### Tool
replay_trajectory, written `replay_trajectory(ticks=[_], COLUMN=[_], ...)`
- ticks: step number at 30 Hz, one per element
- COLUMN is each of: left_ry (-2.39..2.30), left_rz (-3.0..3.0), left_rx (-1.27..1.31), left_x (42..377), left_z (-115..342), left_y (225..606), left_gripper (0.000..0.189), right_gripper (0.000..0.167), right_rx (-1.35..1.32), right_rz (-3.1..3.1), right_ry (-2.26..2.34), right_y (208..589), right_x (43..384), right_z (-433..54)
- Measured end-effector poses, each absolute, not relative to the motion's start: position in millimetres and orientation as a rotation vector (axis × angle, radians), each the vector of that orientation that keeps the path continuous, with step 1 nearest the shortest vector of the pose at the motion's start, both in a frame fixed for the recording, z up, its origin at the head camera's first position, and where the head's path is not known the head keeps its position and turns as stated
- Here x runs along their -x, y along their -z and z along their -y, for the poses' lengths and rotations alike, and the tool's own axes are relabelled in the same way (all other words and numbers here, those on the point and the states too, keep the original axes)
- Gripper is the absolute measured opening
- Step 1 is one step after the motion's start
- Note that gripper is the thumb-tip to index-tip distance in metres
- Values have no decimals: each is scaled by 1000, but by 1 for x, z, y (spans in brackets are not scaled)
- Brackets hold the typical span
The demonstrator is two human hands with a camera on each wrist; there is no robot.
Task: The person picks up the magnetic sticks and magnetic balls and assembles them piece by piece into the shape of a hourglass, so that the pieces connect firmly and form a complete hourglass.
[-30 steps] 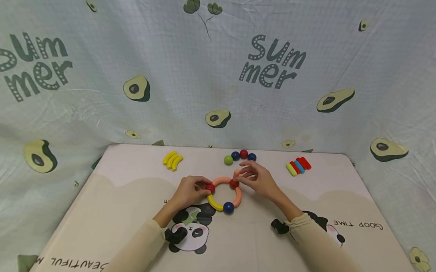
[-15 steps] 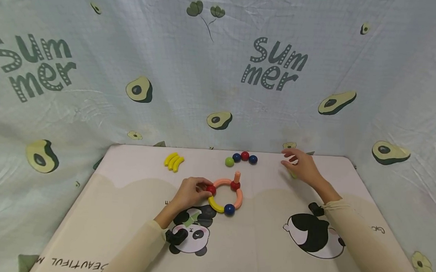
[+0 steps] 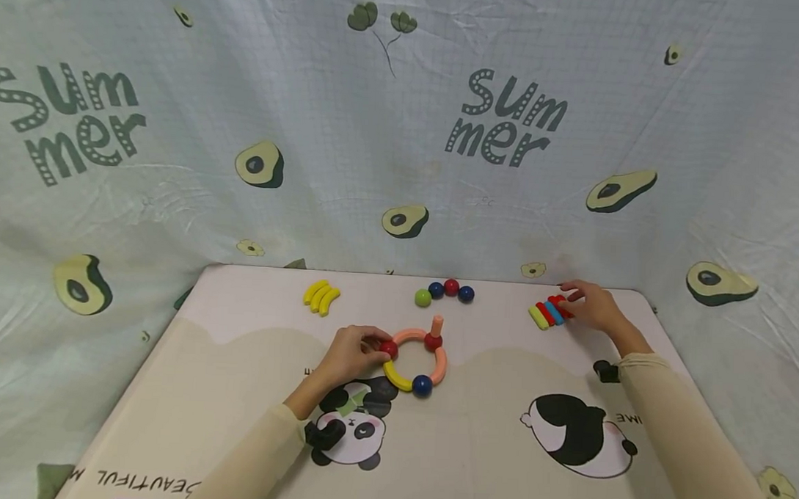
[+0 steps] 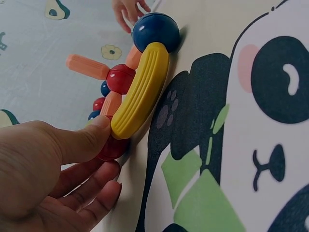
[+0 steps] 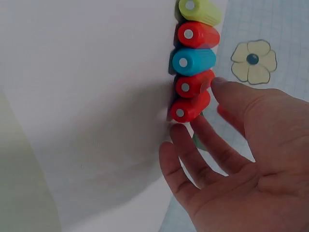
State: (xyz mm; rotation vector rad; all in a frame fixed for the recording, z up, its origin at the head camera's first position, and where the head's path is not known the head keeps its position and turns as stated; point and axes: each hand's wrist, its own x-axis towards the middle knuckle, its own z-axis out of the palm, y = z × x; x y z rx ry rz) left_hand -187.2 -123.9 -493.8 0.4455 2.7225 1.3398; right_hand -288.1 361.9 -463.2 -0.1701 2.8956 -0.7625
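Up front on the desk [image 3: 458, 453], the left hand [image 3: 348, 356] is pinching a red ball [image 3: 389, 350] in a ring [image 3: 440, 366] of sticks and balls, pink stick [image 3: 437, 326] standing up off the other red ball [image 3: 434, 342]. Further back: 3 curved yellow sticks [image 3: 320, 298], 4 balls [image 3: 451, 287], and the right hand [image 3: 594, 308], well apart from the left, at the red end of 5 short sticks [image 3: 554, 312], can't tell if it's gripping. Avocado-print cloth [image 3: 312, 99] behind.

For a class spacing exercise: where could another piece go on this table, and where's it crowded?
Bare: between the three yellow pieces and green ball; between the rightmost blue ball and coloured rods. Crowded: the ring, where the left hand grips a red ball; the rods, by the right hand.
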Motion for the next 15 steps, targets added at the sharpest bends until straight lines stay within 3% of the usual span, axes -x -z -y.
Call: replay_trajectory(ticks=[15], left_ry=[-1331], left_rz=[-2730], left_rx=[-459], left_x=[186], left_z=[124], left_y=[493], left_gripper=[27], right_gripper=[39], right_rx=[58], right_rz=[-2732], right_ry=[733], right_y=[460], right_x=[296], right_z=[-372])
